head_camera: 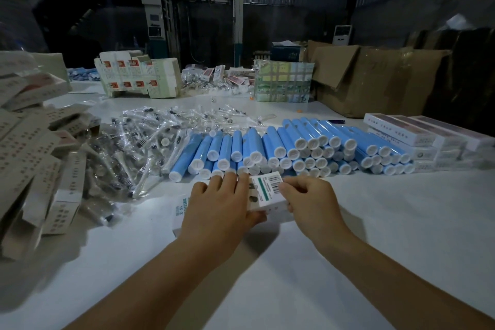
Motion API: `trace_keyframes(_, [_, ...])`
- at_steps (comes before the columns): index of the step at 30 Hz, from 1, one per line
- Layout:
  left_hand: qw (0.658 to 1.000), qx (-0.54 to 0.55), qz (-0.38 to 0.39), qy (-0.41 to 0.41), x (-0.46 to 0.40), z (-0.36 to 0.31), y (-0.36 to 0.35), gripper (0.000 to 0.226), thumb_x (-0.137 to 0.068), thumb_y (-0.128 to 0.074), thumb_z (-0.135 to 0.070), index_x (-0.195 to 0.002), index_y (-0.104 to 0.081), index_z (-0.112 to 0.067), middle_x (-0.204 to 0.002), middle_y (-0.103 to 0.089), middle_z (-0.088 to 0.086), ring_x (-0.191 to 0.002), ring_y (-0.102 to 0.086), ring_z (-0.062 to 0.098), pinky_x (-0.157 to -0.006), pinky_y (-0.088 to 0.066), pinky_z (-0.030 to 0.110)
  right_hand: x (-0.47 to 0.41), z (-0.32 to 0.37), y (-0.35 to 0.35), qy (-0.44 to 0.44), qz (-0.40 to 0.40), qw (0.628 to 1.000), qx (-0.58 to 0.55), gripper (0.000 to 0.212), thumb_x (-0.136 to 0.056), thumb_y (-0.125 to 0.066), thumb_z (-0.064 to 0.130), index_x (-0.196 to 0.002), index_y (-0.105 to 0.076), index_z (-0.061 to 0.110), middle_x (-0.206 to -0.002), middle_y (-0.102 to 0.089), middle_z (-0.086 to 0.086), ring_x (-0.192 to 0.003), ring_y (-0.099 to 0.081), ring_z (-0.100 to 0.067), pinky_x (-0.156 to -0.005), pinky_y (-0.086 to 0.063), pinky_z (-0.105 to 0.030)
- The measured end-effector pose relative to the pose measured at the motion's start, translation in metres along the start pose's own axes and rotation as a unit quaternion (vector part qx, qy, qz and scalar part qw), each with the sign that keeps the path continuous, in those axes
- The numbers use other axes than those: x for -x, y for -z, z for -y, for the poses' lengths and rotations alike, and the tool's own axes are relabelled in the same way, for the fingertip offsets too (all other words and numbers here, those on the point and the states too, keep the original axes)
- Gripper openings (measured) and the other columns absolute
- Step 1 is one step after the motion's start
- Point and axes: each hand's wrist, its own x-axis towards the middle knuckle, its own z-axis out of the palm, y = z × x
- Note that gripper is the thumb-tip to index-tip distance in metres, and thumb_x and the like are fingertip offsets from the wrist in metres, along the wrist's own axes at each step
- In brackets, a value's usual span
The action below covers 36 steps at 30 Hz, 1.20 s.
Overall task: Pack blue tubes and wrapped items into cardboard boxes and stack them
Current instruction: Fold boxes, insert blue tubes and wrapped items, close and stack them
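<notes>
While your left hand and right hand both grip the small box on the table, the blue tubes lie just beyond, caps toward you, long axes pointing away; left fingertips nearest.

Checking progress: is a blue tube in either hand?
No, both the left hand and right hand hold only the small box.
</notes>
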Motion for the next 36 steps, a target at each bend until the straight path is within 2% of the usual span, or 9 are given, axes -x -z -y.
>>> trace_keyframes(7, [1.000, 0.003, 0.014, 0.018, 0.002, -0.001, 0.001, 0.077, -0.089, -0.029, -0.069, -0.147, -0.012, -0.021, -0.142, -0.035, -0.002, -0.125, -0.036, 0.019, -0.098, -0.031, 0.034, 0.003, 0.006, 0.001, -0.005, 0.039, 0.999, 0.009, 0.029, -0.093, -0.057, 0.015, -0.070, -0.064, 0.032, -0.087, -0.067, 0.007, -0.078, -0.064, -0.007, -0.052, -0.046, -0.009])
trace_keyframes(9, [1.000, 0.009, 0.013, 0.026, 0.001, 0.002, 0.002, 0.077, -0.088, -0.029, -0.069, -0.147, -0.014, -0.022, -0.141, -0.036, -0.003, -0.124, -0.037, 0.018, -0.097, -0.031, 0.033, -0.003, 0.008, 0.006, 0.010, -0.030, 0.999, 0.025, 0.014, -0.091, -0.060, 0.018, -0.089, -0.068, 0.030, -0.099, -0.065, 0.003, -0.088, -0.062, -0.012, -0.064, -0.050, -0.015])
trace_keyframes(12, [0.999, 0.022, 0.008, 0.037, 0.000, 0.004, 0.004, 0.078, -0.087, -0.026, -0.071, -0.147, -0.016, -0.023, -0.141, -0.037, -0.004, -0.124, -0.038, 0.017, -0.097, -0.031, 0.032, -0.014, 0.008, 0.016, -0.073, -0.143, 0.986, -0.051, 0.043, -0.088, -0.064, 0.023, -0.129, -0.052, 0.024, -0.123, -0.052, -0.002, -0.105, -0.054, -0.018, -0.087, -0.049, -0.035])
trace_keyframes(15, [0.999, 0.017, 0.007, 0.030, 0.000, -0.001, 0.005, 0.079, -0.085, -0.024, -0.072, -0.145, -0.017, -0.023, -0.140, -0.037, -0.004, -0.123, -0.039, 0.017, -0.096, -0.032, 0.032, -0.010, 0.012, 0.013, -0.267, -0.013, 0.890, -0.370, 0.038, -0.084, -0.067, 0.022, -0.118, -0.058, 0.005, -0.108, -0.069, -0.018, -0.091, -0.067, -0.030, -0.080, -0.056, -0.042])
trace_keyframes(18, [1.000, 0.007, 0.009, 0.016, 0.001, -0.007, 0.004, 0.080, -0.086, -0.023, -0.072, -0.146, -0.015, -0.021, -0.141, -0.036, -0.002, -0.122, -0.038, 0.018, -0.096, -0.032, 0.032, -0.002, 0.012, 0.008, -0.283, 0.097, 0.841, -0.451, 0.034, -0.077, -0.065, 0.023, -0.103, -0.064, 0.001, -0.095, -0.072, -0.021, -0.087, -0.069, -0.031, -0.076, -0.057, -0.042])
trace_keyframes(22, [1.000, -0.002, -0.004, 0.009, 0.005, -0.010, 0.002, 0.078, -0.089, -0.021, -0.069, -0.148, -0.010, -0.019, -0.145, -0.033, 0.002, -0.127, -0.035, 0.021, -0.100, -0.031, 0.034, 0.000, 0.008, 0.002, -0.178, 0.059, 0.907, -0.378, 0.018, -0.087, -0.061, 0.007, -0.102, -0.061, 0.000, -0.083, -0.073, -0.015, -0.076, -0.072, -0.024, -0.060, -0.058, -0.033])
trace_keyframes(26, [1.000, -0.015, 0.005, 0.001, 0.007, -0.014, 0.002, 0.077, -0.091, -0.021, -0.067, -0.148, -0.008, -0.017, -0.145, -0.033, 0.004, -0.127, -0.035, 0.022, -0.100, -0.031, 0.036, 0.006, 0.005, 0.000, -0.079, 0.012, 0.980, -0.185, 0.006, -0.092, -0.059, 0.015, -0.090, -0.064, 0.014, -0.075, -0.073, -0.003, -0.069, -0.071, -0.013, -0.055, -0.054, -0.023])
trace_keyframes(33, [0.999, -0.032, 0.001, 0.007, 0.011, -0.017, 0.007, 0.084, -0.085, -0.010, -0.068, -0.147, -0.025, -0.012, -0.136, -0.046, 0.005, -0.116, -0.046, 0.024, -0.093, -0.037, 0.039, 0.012, 0.005, 0.001, 0.049, 0.015, 0.997, 0.064, 0.020, -0.099, -0.044, 0.019, -0.086, -0.057, 0.028, -0.080, -0.061, 0.016, -0.068, -0.062, 0.004, -0.054, -0.047, -0.009])
trace_keyframes(36, [0.999, -0.042, 0.010, 0.010, 0.011, -0.018, 0.007, 0.078, -0.088, -0.035, -0.066, -0.142, -0.037, -0.009, -0.126, -0.053, 0.008, -0.108, -0.052, 0.026, -0.087, -0.041, 0.041, 0.015, 0.002, -0.004, 0.050, 0.022, 0.992, 0.111, 0.019, -0.101, -0.038, 0.022, -0.108, -0.056, 0.020, -0.088, -0.061, 0.010, -0.074, -0.058, 0.003, -0.055, -0.045, -0.006])
